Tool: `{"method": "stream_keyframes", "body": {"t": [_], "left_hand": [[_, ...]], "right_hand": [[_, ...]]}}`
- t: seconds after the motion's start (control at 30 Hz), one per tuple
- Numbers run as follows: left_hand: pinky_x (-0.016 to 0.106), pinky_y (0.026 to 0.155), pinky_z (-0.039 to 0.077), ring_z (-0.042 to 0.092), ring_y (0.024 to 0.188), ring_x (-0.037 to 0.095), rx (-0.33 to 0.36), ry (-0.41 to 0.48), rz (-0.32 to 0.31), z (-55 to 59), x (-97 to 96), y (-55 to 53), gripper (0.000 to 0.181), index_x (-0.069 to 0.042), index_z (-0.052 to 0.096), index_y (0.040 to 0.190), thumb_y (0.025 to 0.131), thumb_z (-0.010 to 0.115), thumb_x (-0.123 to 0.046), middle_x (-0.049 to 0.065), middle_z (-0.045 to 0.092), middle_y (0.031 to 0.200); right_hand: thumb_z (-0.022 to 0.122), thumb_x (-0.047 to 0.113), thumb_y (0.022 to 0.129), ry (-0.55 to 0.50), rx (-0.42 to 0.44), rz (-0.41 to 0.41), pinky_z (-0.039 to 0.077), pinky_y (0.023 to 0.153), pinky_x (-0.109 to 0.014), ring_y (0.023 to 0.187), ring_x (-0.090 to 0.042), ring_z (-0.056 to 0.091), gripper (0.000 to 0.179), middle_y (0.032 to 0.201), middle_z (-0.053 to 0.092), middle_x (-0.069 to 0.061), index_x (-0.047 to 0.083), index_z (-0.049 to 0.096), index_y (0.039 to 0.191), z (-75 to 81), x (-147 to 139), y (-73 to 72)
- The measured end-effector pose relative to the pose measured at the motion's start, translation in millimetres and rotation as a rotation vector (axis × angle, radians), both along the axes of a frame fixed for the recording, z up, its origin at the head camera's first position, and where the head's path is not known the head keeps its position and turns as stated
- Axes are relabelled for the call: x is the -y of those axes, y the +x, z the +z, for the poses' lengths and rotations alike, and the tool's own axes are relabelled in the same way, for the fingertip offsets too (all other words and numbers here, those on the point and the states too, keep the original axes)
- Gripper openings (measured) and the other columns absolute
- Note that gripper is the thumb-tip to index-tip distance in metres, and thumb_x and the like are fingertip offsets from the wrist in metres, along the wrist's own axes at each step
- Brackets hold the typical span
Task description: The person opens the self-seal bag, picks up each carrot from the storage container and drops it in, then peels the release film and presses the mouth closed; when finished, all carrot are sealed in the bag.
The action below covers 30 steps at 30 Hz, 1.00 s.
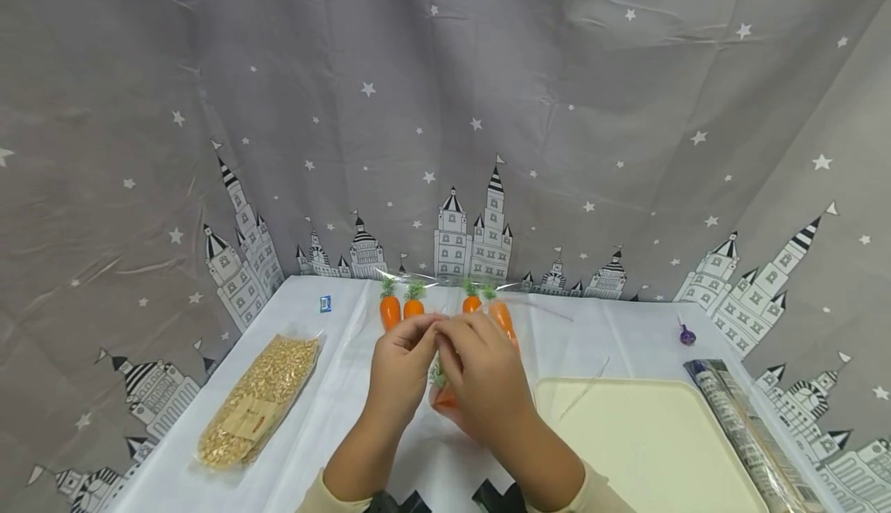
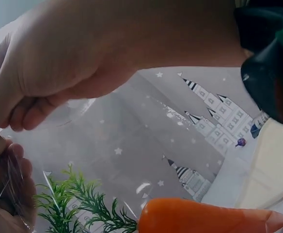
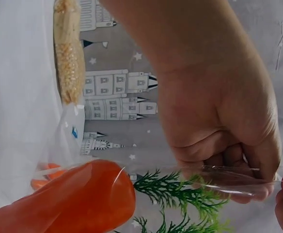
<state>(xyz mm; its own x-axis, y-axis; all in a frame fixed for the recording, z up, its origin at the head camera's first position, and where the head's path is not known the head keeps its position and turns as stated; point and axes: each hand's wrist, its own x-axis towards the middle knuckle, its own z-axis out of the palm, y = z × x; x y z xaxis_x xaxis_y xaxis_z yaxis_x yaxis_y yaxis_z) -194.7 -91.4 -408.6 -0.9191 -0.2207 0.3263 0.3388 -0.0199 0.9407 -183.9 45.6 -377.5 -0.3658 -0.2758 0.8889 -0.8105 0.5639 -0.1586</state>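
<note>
Both hands meet over the middle of the table at the gathered edge of a clear plastic bag (image 3: 238, 187). My left hand (image 1: 400, 370) pinches this edge between thumb and fingers. Close against it, the right hand (image 1: 483, 362) pinches the same edge with curled fingers. Inside the film, below the hands, hangs an orange carrot (image 2: 199, 217) with feathery green leaves (image 2: 100, 201), and more leaves show beside it. In the head view the hands hide most of this bag. Beyond the hands lie more carrots (image 1: 390, 312) with green tops.
A clear bag of yellowish kernels (image 1: 264, 393) lies at the left. At the right are a cream tray (image 1: 647, 451) and a long dark plastic-wrapped package (image 1: 748, 428). A small blue packet (image 1: 325, 304) and a small purple bulb (image 1: 687, 335) lie toward the back, before a grey curtain (image 1: 557, 211).
</note>
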Motion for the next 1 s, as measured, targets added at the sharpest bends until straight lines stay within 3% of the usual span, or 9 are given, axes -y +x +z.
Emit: {"method": "stream_keyframes", "body": {"t": [0.23, 0.43, 0.67, 0.9, 1.0], "left_hand": [[0.026, 0.089, 0.059, 0.07, 0.099, 0.019, 0.004, -0.025, 0.009, 0.0, 0.8, 2.2, 0.014, -0.004, 0.078, 0.109, 0.101, 0.069, -0.011, 0.009, 0.077, 0.103], [0.024, 0.087, 0.06, 0.072, 0.097, 0.016, -0.017, -0.074, 0.019, -1.8, 2.1, 2.3, 0.015, -0.004, 0.078, 0.111, 0.101, 0.07, -0.013, 0.009, 0.078, 0.104], [0.024, 0.09, 0.06, 0.073, 0.102, 0.016, -0.064, -0.17, 0.008, -3.7, 3.6, 3.4, 0.018, -0.006, 0.078, 0.116, 0.102, 0.069, -0.015, 0.005, 0.077, 0.11], [0.026, 0.093, 0.059, 0.073, 0.106, 0.013, -0.134, -0.243, 0.009, -0.5, 1.9, 7.8, 0.017, -0.009, 0.078, 0.114, 0.104, 0.065, -0.01, -0.001, 0.076, 0.111], [0.025, 0.095, 0.059, 0.072, 0.105, 0.011, -0.163, -0.277, 0.019, 0.6, 1.1, 8.8, 0.018, -0.008, 0.079, 0.113, 0.103, 0.064, -0.006, -0.002, 0.076, 0.109]], "right_hand": [[0.074, 0.008, 0.095, 0.0, 0.039, -0.046, 0.059, 0.074, -0.025, 0.085, -0.015, 0.064, 0.009, 0.092, 0.068, -0.001, 0.007, 0.077, 0.104, -1.0, 4, -7.3], [0.074, 0.009, 0.097, 0.018, 0.068, -0.037, 0.06, 0.087, -0.029, 0.093, -0.019, 0.066, 0.007, 0.093, 0.067, -0.002, 0.007, 0.076, 0.103, 2.6, 3, -10.7], [0.074, 0.009, 0.098, 0.048, 0.12, -0.03, 0.057, 0.08, -0.027, 0.09, -0.017, 0.061, 0.008, 0.096, 0.067, -0.001, 0.008, 0.077, 0.105, 5.7, -1, -11.9], [0.072, 0.01, 0.099, 0.083, 0.135, -0.024, 0.055, 0.088, -0.028, 0.097, -0.017, 0.061, 0.009, 0.1, 0.066, 0.001, 0.009, 0.076, 0.107, 7.7, -5, -12.2], [0.071, 0.009, 0.099, 0.113, 0.099, -0.032, 0.055, 0.09, -0.029, 0.097, -0.019, 0.062, 0.008, 0.1, 0.067, 0.0, 0.009, 0.076, 0.104, 9.4, -8, -12.8]]}}
